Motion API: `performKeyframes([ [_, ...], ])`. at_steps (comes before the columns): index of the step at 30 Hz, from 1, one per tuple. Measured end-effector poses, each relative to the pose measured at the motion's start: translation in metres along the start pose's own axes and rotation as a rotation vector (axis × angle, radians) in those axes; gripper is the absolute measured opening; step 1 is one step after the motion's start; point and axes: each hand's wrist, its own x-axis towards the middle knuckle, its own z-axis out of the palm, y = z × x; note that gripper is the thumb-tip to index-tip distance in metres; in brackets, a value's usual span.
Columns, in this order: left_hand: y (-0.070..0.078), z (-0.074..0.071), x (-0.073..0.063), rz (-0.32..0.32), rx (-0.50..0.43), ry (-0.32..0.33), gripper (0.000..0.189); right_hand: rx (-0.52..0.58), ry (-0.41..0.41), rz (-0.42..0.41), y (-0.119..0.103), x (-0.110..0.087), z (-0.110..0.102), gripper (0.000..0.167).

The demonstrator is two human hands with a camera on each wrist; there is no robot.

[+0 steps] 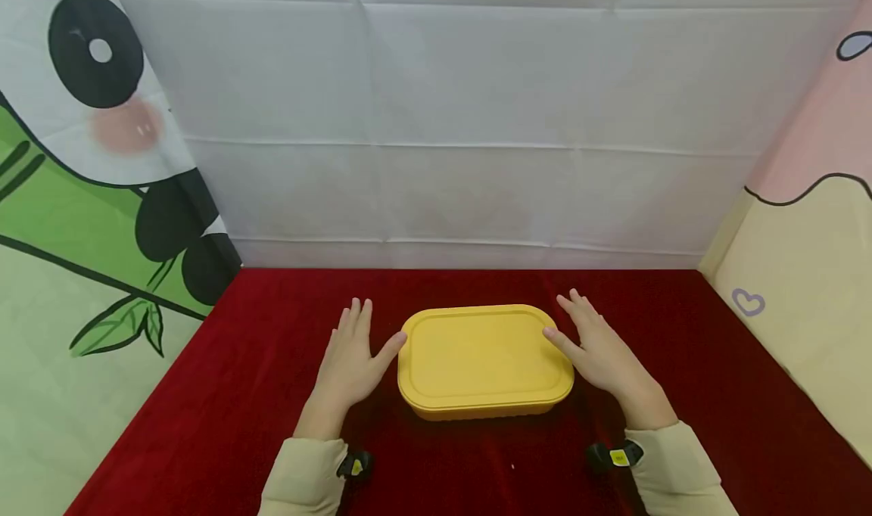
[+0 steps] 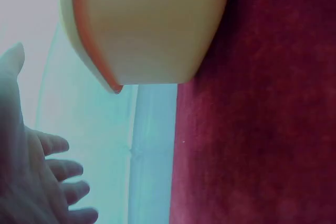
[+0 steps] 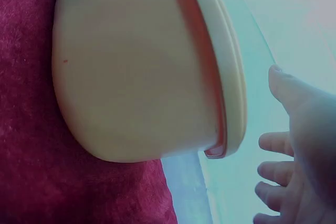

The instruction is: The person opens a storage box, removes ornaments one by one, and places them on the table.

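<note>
A yellow rectangular box [image 1: 485, 359] with rounded corners and a lid on it sits on the red cloth. My left hand [image 1: 350, 361] is beside its left end with fingers straight and spread, the thumb tip at the lid's edge. On the other side, my right hand [image 1: 602, 349] is held with straight fingers, its thumb over the lid's right edge; whether it touches is unclear. Both wrist views show the box's side wall [image 2: 152, 24] and the overhanging lid rim [image 3: 231, 77], with the fingers apart from the wall. Neither hand grips anything.
Red velvety cloth [image 1: 225, 425] covers the table. A white creased sheet [image 1: 477, 122] hangs behind it. Cartoon-printed fabric hangs at the left [image 1: 88, 274] and the right [image 1: 804, 274]. A dark strap device [image 1: 354, 464] is on each wrist, by the pale sleeves [image 1: 303, 474].
</note>
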Motion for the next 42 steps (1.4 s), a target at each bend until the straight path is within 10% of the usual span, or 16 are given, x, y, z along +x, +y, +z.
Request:
performKeyframes([
  [12,0.002,0.03,0.0,-0.057,-0.409,-0.103,0.088,0.181,-0.028,0.046,0.006,0.0,0.014,0.071],
  [21,0.016,0.036,-0.003,-0.143,-0.672,-0.032,0.061,0.224,-0.027,0.176,0.004,-0.006,0.018,0.071],
  [27,0.02,0.025,-0.003,-0.248,-0.748,0.049,0.044,0.247,0.024,0.224,0.0,0.0,0.013,0.055],
  [42,0.019,0.03,-0.004,-0.255,-0.782,0.06,0.043,0.357,0.014,0.346,-0.002,-0.006,0.008,0.046],
])
